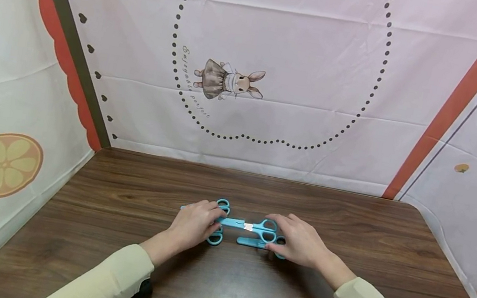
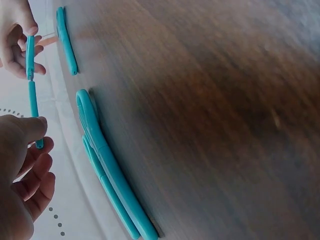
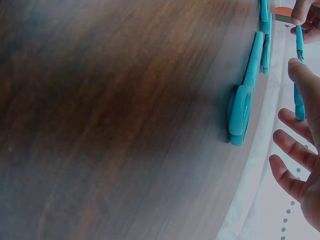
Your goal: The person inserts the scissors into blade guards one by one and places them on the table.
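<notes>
A pair of light blue scissors [image 1: 269, 231] is held above the table between both hands, a short strip of metal blade [image 1: 248, 227] showing between its handles and a blue blade cover [image 1: 232, 222]. My left hand [image 1: 193, 223] pinches the cover's far end between thumb and fingers. At the handle loops, my right hand [image 1: 298, 242] pinches with its thumb and index finger; its other fingers [image 3: 290, 147] are spread. Two more blue scissors [image 2: 112, 162] lie below the left hand, partly hidden by it in the head view. Another covered pair of scissors [image 3: 245, 95] lies under the right hand.
All of this is on a dark brown wood-grain table [image 1: 224, 285]. Behind it hangs a pale cloth [image 1: 309, 76] with a printed rabbit and dotted lines. More printed cloth [image 1: 35, 108] closes off the left side, and the right side as well.
</notes>
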`<state>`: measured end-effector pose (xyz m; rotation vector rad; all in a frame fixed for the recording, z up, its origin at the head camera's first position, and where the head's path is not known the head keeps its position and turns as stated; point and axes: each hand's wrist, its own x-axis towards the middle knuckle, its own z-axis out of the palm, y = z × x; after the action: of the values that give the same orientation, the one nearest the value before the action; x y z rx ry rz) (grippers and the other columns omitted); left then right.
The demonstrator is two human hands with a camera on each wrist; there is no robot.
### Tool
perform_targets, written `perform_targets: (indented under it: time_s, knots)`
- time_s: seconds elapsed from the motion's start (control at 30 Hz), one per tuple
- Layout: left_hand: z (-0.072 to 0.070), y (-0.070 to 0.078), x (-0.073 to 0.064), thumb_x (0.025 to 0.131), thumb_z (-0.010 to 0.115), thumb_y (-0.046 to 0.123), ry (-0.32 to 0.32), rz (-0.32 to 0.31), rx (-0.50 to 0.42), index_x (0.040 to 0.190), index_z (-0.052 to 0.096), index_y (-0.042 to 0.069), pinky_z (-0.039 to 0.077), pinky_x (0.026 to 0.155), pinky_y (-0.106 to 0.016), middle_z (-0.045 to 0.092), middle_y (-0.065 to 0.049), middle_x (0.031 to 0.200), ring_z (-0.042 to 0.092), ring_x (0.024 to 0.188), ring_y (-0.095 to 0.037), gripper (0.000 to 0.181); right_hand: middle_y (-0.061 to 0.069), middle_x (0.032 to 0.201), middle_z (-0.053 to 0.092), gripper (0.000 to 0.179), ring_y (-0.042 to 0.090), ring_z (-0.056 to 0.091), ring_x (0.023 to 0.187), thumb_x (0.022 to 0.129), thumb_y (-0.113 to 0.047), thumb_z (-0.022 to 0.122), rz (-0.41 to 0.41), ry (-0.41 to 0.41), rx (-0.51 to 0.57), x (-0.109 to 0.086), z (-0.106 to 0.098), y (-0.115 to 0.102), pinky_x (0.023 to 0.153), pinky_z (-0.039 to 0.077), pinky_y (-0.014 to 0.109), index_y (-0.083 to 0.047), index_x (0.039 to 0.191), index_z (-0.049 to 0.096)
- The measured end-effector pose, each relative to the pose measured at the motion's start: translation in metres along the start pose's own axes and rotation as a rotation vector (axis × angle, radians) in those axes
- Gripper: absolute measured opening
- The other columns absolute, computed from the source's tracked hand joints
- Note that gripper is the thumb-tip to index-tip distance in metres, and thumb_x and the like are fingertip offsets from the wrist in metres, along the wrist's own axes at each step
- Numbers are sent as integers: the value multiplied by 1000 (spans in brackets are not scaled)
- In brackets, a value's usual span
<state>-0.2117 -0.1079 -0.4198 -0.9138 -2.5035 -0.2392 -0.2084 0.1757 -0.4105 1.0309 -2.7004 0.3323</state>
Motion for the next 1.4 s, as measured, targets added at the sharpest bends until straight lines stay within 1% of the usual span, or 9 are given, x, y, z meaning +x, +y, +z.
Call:
perform_targets:
  time_s: [0.1, 0.3, 0.47, 0.63, 0.77, 0.87, 1.03, 1.27, 1.4]
  knots:
    - [0, -1, -1, 77, 75, 23, 12, 6, 10, 96, 70, 18, 44, 53, -20, 60, 7, 82, 53, 67, -6, 20, -10, 92, 62, 59, 6, 44, 73, 77, -45, 70, -6, 5, 0, -1, 0, 0, 53, 34, 20, -18, 127, 52]
    - [-2, -1, -2, 77, 74, 26, 0, -2, 23, 97, 70, 21, 44, 52, -21, 61, 8, 82, 53, 66, -6, 21, -10, 85, 60, 57, 6, 43, 72, 78, -44, 69, -8, 4, 2, -2, 0, 1, 54, 34, 20, -17, 126, 53]
    - [-2, -1, -2, 77, 74, 28, -8, -12, 27, 98, 70, 22, 43, 51, -21, 63, 9, 82, 53, 65, -6, 22, -8, 86, 60, 58, 6, 43, 72, 79, -45, 68, 8, -11, 11, -2, 0, 0, 53, 33, 20, -16, 126, 53]
    - [-3, -1, -2, 78, 74, 28, -8, -14, 23, 99, 70, 22, 43, 52, -21, 63, 9, 81, 51, 65, -5, 22, -7, 87, 61, 58, 6, 43, 72, 79, -46, 68, 14, -15, 17, -2, 0, 0, 53, 33, 20, -17, 127, 53]
    - [-3, -1, -2, 78, 74, 28, -5, -11, 15, 99, 70, 22, 42, 51, -21, 63, 9, 81, 50, 64, -5, 22, -7, 84, 60, 58, 6, 42, 71, 79, -46, 68, 14, -17, 16, -2, 0, 1, 53, 33, 20, -18, 127, 53]
    - [-2, -1, -3, 78, 74, 27, 10, -9, 5, 98, 70, 22, 40, 49, -20, 62, 10, 78, 49, 62, -5, 21, -7, 83, 59, 58, 6, 42, 71, 79, -46, 68, 17, -19, 16, -3, 1, 1, 53, 34, 20, -19, 127, 52]
    - [0, -2, -4, 77, 75, 26, 36, -8, -4, 97, 70, 23, 38, 47, -20, 62, 11, 75, 49, 60, -5, 21, -7, 88, 60, 57, 6, 44, 73, 79, -46, 67, 23, -24, 25, -2, 1, 1, 54, 35, 20, -20, 128, 51]
    - [1, -2, -4, 78, 74, 25, 26, -9, -4, 99, 70, 22, 38, 47, -19, 61, 11, 73, 48, 60, -4, 22, -8, 85, 58, 57, 5, 44, 72, 81, -46, 66, 31, -30, 32, -3, 1, 0, 54, 35, 20, -20, 129, 50]
    - [2, -1, -6, 78, 73, 25, 24, -3, 0, 99, 69, 21, 38, 48, -17, 59, 11, 72, 47, 60, -3, 22, -9, 85, 57, 57, 4, 45, 72, 81, -45, 66, 33, -31, 49, -3, 0, 0, 55, 38, 20, -19, 129, 51]
